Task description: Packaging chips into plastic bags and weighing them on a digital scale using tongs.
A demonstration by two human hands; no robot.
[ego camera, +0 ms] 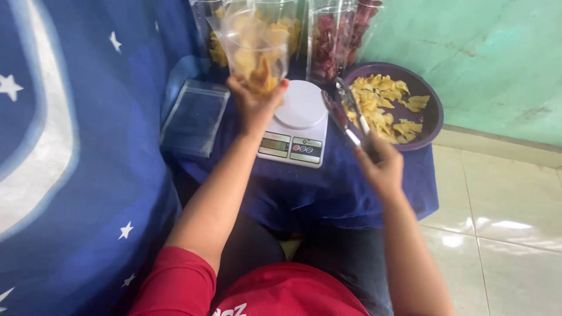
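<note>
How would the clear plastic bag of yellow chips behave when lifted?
The clear plastic bag of yellow chips, pinched underneath by the left hand, looks floppy and probably light. The thin chips seem brittle, so squeezing could crush them.

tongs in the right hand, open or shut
Open: the tongs in the right hand show two arms spread apart, nothing between them.
</note>
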